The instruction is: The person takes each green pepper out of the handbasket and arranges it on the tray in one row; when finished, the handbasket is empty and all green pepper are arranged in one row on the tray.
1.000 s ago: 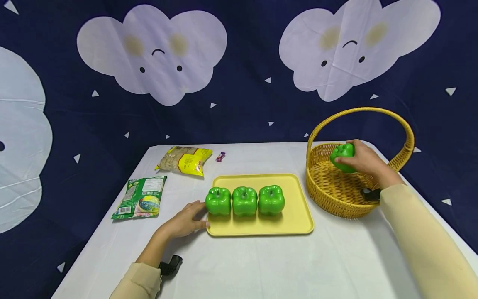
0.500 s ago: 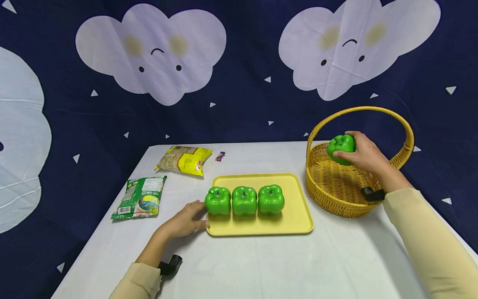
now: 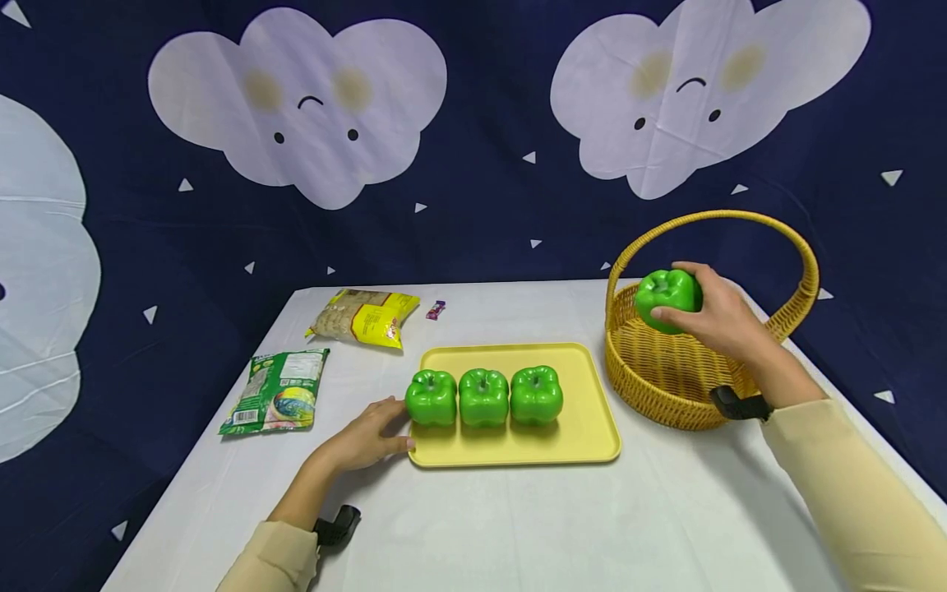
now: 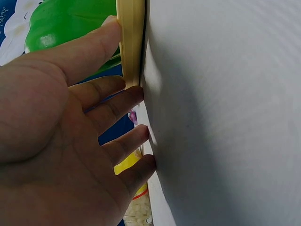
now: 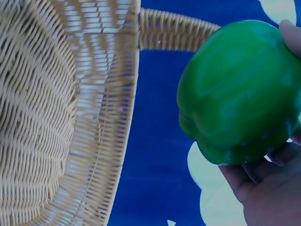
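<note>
My right hand (image 3: pixel 721 312) grips a green bell pepper (image 3: pixel 666 298) above the wicker basket (image 3: pixel 617 378), under its arched handle. In the right wrist view the bell pepper (image 5: pixel 240 94) is held clear of the basket's woven rim (image 5: pixel 117 117), with fingers partly hidden behind it. A yellow tray (image 3: pixel 584 436) carries three more green bell peppers (image 3: pixel 484 399) in a row. At the tray's left edge rests my left hand (image 3: pixel 362 440), thumb and fingers spread. The left wrist view shows its thumb (image 4: pixel 94 49) touching the tray rim (image 4: pixel 131 42) and its fingers extended beside it.
A yellow bag of food (image 3: pixel 367 318) lies at the back left, with a small purple wrapped sweet (image 3: pixel 436 310) beside it. Nearer is a green packet (image 3: pixel 277 392). White cloth (image 3: pixel 518 526) covers the table, and a dark blue curtain (image 3: pixel 488 222) hangs behind.
My right hand has lifted the bell pepper from inside the basket to above its rim, then shifted slightly left. My left hand and the tray stay where they were.
</note>
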{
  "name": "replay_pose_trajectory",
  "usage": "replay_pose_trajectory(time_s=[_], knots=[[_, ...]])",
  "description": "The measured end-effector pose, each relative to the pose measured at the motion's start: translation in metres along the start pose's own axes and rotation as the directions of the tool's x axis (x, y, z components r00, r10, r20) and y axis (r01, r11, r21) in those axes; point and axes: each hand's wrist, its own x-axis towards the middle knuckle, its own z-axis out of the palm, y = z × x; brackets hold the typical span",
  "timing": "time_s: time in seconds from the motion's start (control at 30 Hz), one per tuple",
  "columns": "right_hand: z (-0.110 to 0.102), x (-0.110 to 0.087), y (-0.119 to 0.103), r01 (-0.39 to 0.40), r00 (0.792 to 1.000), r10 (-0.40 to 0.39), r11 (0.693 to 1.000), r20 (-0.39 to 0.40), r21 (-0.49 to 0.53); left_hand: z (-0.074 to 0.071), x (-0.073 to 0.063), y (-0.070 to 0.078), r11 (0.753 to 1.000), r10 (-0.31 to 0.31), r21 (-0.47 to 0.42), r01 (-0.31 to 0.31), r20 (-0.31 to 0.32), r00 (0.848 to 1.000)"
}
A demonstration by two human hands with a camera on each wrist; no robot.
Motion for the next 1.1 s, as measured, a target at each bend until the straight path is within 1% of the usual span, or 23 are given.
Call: replay_pose_trajectory(time_s=[0.33,0.43,0.57,0.67,0.83,0.93,1.1], knots=[[0.012,-0.023,-0.012,0.033,0.999,-0.032,0.998,-0.030,0.050,0.001,0.001,-0.001,1.000,-0.013,-0.003,0.013,0.002,1.000],[0.016,-0.029,-0.015,0.066,0.997,-0.063,0.996,-0.047,0.065,0.001,0.001,-0.001,1.000,-0.012,-0.004,0.012,0.000,1.000],[0.025,-0.039,-0.018,0.124,0.991,-0.116,0.984,-0.070,0.126,0.001,0.001,-0.002,1.000,-0.011,-0.004,0.011,-0.001,1.000],[0.033,-0.046,-0.019,0.144,0.988,-0.133,0.976,-0.076,0.162,0.002,0.001,-0.002,1.000,-0.016,-0.007,0.016,0.000,1.000],[0.043,-0.054,-0.022,0.156,0.987,-0.145,0.971,-0.074,0.179,0.001,0.001,-0.002,1.000,-0.020,-0.014,0.020,0.001,1.000],[0.049,-0.057,-0.022,0.176,0.983,-0.163,0.966,-0.084,0.187,0.001,0.001,-0.002,1.000,-0.018,-0.012,0.018,0.001,1.000],[0.060,-0.061,-0.022,0.229,0.973,-0.212,0.946,-0.096,0.229,0.001,0.000,-0.001,1.000,-0.012,-0.012,0.012,0.002,1.000]])
